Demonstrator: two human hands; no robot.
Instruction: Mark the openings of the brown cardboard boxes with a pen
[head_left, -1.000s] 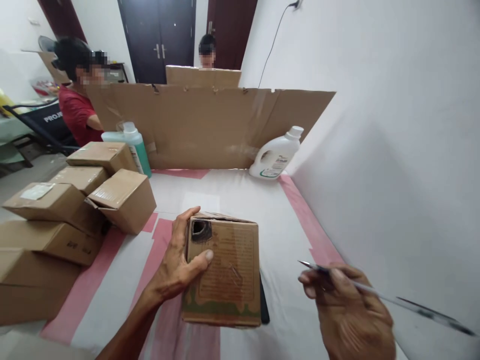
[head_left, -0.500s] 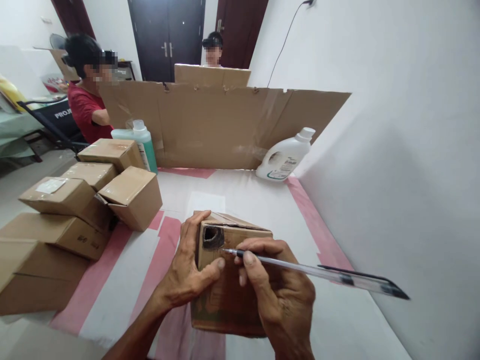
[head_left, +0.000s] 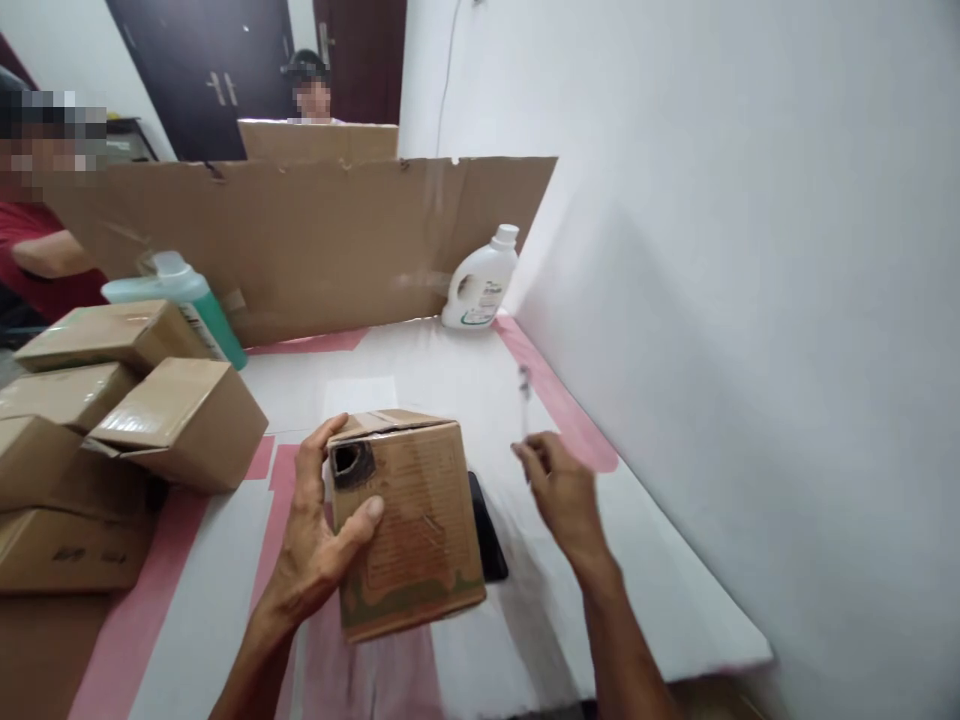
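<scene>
White-and-pink tabletop, cardboard box in left hand.

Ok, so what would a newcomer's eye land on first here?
Probably the cardboard box at lower centre, held by the left hand, with a blackened hole near its upper left corner. Next, the blurred pen in the right hand, right of the box. Then the pile of brown boxes at left, with a teal bottle behind it.

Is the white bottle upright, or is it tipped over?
Upright: the white bottle rests on its base on the table, with its cap at the top.
</scene>
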